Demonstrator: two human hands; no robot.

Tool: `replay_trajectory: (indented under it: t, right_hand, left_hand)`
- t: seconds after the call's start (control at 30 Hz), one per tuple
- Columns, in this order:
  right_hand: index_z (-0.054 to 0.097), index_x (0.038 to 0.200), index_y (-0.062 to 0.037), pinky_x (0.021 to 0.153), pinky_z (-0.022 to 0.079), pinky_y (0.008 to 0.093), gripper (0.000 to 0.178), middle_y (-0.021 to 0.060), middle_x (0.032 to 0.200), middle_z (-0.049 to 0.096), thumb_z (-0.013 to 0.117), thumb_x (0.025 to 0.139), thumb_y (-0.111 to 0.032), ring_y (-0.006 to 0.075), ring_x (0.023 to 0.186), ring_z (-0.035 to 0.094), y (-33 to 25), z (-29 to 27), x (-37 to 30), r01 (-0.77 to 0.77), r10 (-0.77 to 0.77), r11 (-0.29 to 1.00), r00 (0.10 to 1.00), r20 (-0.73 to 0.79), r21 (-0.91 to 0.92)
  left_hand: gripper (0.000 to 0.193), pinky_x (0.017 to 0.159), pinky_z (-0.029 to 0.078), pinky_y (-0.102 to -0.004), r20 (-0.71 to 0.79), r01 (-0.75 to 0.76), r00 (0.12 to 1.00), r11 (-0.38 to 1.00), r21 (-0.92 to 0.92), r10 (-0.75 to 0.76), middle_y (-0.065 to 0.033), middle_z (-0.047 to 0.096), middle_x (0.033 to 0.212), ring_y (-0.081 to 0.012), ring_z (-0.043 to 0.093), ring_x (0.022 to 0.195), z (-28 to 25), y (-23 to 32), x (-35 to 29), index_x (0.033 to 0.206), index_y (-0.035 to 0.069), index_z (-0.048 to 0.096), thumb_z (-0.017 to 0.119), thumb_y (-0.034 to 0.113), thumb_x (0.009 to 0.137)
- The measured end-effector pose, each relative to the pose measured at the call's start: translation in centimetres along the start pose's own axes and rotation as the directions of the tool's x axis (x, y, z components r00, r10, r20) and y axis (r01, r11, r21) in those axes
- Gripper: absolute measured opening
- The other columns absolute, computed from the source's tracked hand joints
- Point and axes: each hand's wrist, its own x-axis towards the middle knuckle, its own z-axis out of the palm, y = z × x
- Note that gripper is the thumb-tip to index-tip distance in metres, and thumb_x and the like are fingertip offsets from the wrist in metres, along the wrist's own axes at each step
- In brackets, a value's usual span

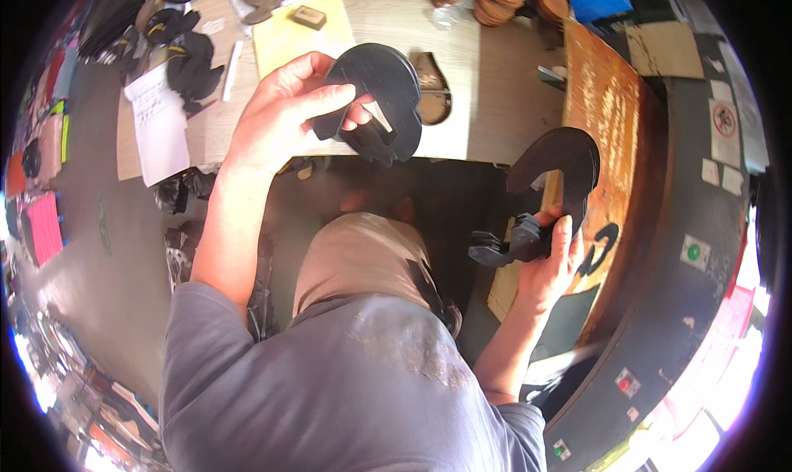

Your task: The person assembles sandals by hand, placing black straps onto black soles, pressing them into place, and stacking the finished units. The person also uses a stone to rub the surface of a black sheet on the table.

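My left hand (276,113) is closed on a stack of black curved cut pieces (378,72), raised over the table's front edge with the thumb on top. Farther right and lower, my right hand (551,261) grips a second stack of black hook-shaped cut pieces (571,162). The lower ends of that stack fan apart toward the left. Just right of the left stack, a brown-rimmed curved outline (436,107), perhaps a cutting die, lies on the table (503,101). My palms and some fingers are hidden behind the stacks.
A yellow sheet (285,39) bearing a small brown block (308,16) lies on the table. Left of it are a white paper (157,125) and black cut pieces (194,63). Brown pieces (499,2) are piled at the back. A worn wooden board (606,101) borders the right, beside grey machinery (701,200).
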Motion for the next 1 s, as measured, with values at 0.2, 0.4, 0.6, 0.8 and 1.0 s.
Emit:
replay_trajectory:
  t: [0.2, 0.4, 0.6, 0.8, 1.0]
  right_hand:
    - [0.062, 0.117, 0.0032, 0.072, 0.053, 0.0345, 0.026, 0.0107, 0.093, 0.066, 0.058, 0.108, -0.021, 0.0195, 0.077, 0.062, -1.3, -6.6, 2.2, -0.094, 0.068, 0.955, 0.993, 0.100, 0.281]
    - [0.060, 0.115, -0.0017, 0.050, 0.039, 0.0341, 0.040, 0.0068, 0.074, 0.058, 0.059, 0.106, -0.041, 0.0199, 0.056, 0.050, -1.9, -8.1, 3.6, -0.274, 0.004, 0.738, 0.916, 0.401, 0.617]
    - [0.060, 0.112, -0.0045, 0.045, 0.037, 0.0343, 0.039, 0.0075, 0.070, 0.054, 0.064, 0.102, -0.042, 0.0199, 0.051, 0.048, -2.0, -7.7, 4.5, -0.518, -0.006, 0.552, 0.782, 0.624, 0.654]
    - [0.056, 0.110, -0.0060, 0.048, 0.045, 0.0317, 0.034, 0.0065, 0.075, 0.064, 0.056, 0.108, -0.040, 0.0182, 0.050, 0.056, -2.3, -7.1, 5.7, -0.445, -0.032, 0.533, 0.840, 0.542, 0.720]
    - [0.067, 0.112, 0.0013, 0.073, 0.054, 0.0287, 0.029, 0.0064, 0.085, 0.067, 0.064, 0.105, -0.026, 0.0151, 0.077, 0.065, -5.1, -11.2, 6.0, 0.004, 0.002, 0.999, 0.992, -0.127, 0.048]
  left_hand:
    - [0.025, 0.084, 0.059, -0.0343, 0.287, 0.048, 0.957, 0.997, -0.067, -0.027, -0.0133, 0.075, 0.104, -0.0217, 0.073, 0.089, 5.4, -2.7, 3.4, 0.120, 0.000, 0.066, 0.071, 0.010, 0.098]
    - [0.046, 0.107, 0.050, -0.0483, 0.523, 0.127, 0.852, 0.972, -0.200, -0.004, -0.0119, 0.073, 0.122, -0.0380, 0.064, 0.124, 11.2, -6.3, 7.4, 0.134, 0.004, 0.065, 0.076, 0.026, 0.095]
    - [0.036, 0.081, 0.047, -0.0336, 0.638, 0.223, 0.763, 0.887, -0.404, 0.099, -0.0044, 0.070, 0.084, -0.0364, 0.064, 0.108, 16.7, -11.1, 8.7, 0.097, 0.011, 0.061, 0.082, 0.038, 0.086]
    - [0.038, 0.085, 0.052, -0.0360, 0.684, 0.292, 0.724, 0.860, -0.419, 0.088, -0.0087, 0.071, 0.092, -0.0355, 0.067, 0.106, 18.2, -12.2, 9.9, 0.107, 0.007, 0.063, 0.080, 0.036, 0.089]
    - [0.033, 0.095, 0.056, -0.0376, 0.425, 0.050, 0.905, 0.995, -0.090, -0.007, -0.0133, 0.074, 0.116, -0.0225, 0.072, 0.101, 14.1, -7.4, 11.0, 0.126, -0.003, 0.062, 0.071, 0.007, 0.096]
